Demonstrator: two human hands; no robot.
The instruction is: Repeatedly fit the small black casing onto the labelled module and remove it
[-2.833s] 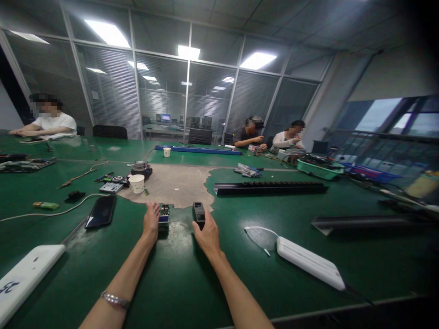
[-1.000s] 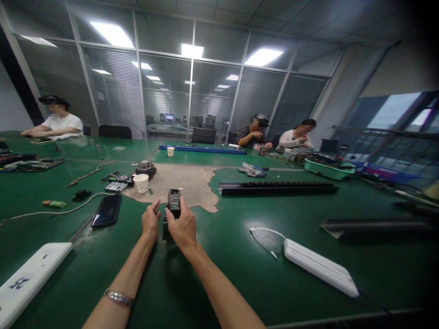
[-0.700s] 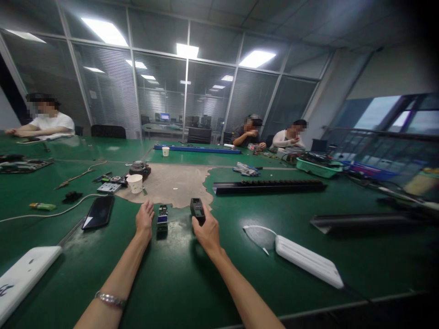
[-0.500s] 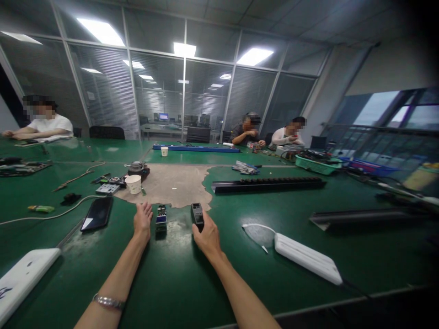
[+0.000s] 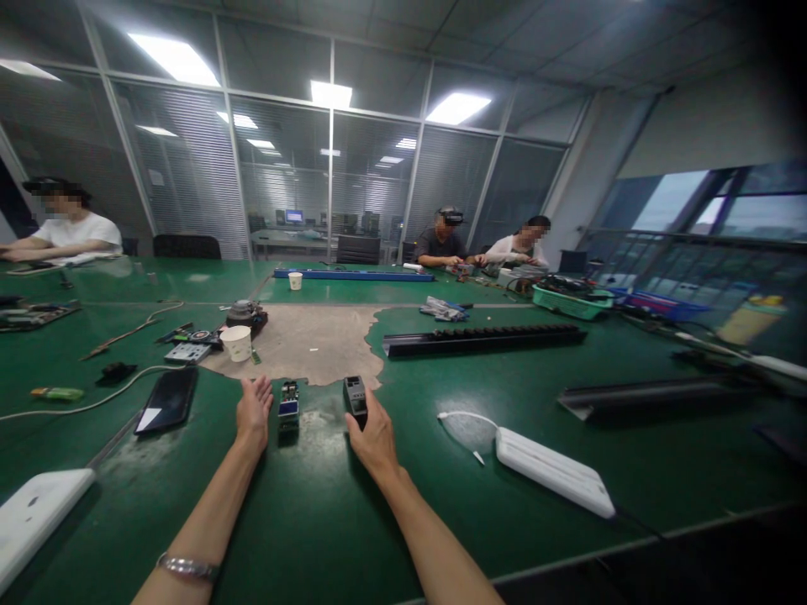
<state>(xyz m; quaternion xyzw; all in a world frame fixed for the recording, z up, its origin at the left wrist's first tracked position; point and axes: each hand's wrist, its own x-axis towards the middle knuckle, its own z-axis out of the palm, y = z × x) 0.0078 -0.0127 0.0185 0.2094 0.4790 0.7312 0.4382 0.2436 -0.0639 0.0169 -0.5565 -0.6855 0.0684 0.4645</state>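
Note:
My left hand [image 5: 254,414] rests on its edge on the green tabletop, fingers out and palm facing inward, holding nothing. Just right of it stands a small circuit board module [image 5: 288,408] with a blue screen and exposed parts. My right hand [image 5: 375,430] grips a dark plastic housing [image 5: 355,393] with cut-outs in its face, thumb on the near left side and fingers along the right. Between the module and the housing is a short gap of bare table. The housing's right side is hidden by my fingers.
Left lie a phone [image 5: 166,401], a paper cup [image 5: 237,343] and a white power strip [image 5: 44,512]. Right are another white strip [image 5: 551,470] with its cable, black rails [image 5: 485,338] and a green basket [image 5: 571,301]. Several people sit across the green table [image 5: 303,521].
The whole view has shifted slightly, so everything sits a little further left. My hands keep their places beside the module and housing. Across the table, two people have lowered their hands from their faces.

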